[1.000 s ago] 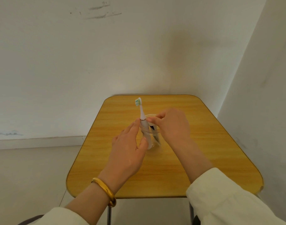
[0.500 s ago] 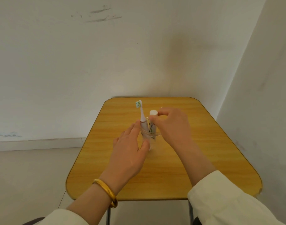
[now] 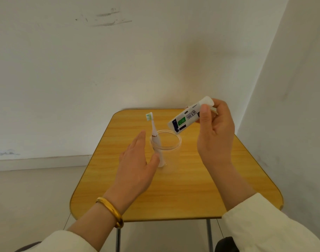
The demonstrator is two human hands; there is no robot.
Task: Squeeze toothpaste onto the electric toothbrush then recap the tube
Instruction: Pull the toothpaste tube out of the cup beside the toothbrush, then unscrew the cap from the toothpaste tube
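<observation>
**Item record: toothpaste tube in hand, brush standing in cup**

We logged, from left to right, the following. Our left hand point(image 3: 137, 166) was spread, palm turned inward, fingers straight, its thumb touching the near wall of the clear cup point(image 3: 166, 146); a gold bangle point(image 3: 111, 210) sat on that wrist. The electric toothbrush point(image 3: 154, 136) stood in the cup, leaning against the left rim, its green-and-white bristle head uppermost. The cup stood on the wooden table point(image 3: 183, 188). Our right hand point(image 3: 214, 131) was raised above the table, right of the cup, pinching the toothpaste tube point(image 3: 187, 118) near its capped end between thumb and fingers. The tube lay tilted, white cap point(image 3: 207, 101) up and right at the fingertips, flat end pointing down-left toward the cup.
</observation>
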